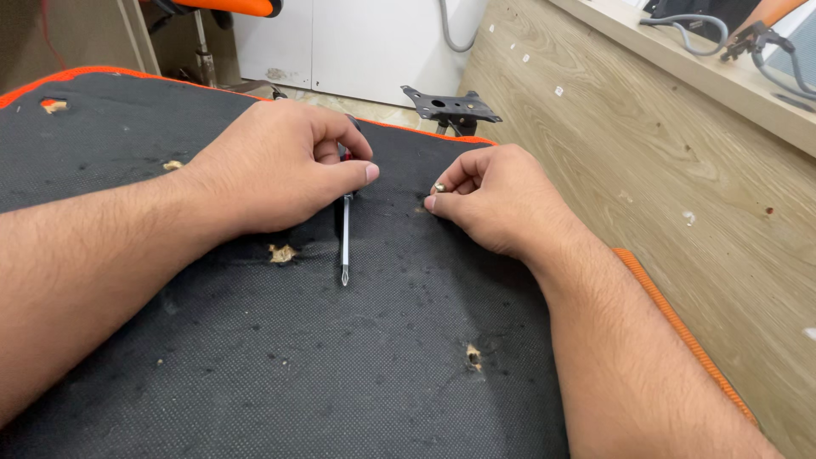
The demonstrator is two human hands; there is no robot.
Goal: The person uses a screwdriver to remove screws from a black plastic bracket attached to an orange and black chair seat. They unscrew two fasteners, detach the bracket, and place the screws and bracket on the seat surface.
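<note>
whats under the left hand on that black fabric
Under the left hand lies a screwdriver: its metal shaft and tip stick out toward the camera across the black fabric. The handle is mostly covered by the fingers, with only a dark bit showing.

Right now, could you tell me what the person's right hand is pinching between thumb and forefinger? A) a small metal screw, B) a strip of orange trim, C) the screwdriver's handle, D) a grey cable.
A: the right hand pinches a small metal screw at its fingertips over the black fabric panel, while the left hand grips the screwdriver by its handle, its shaft pointing toward the camera.
</note>
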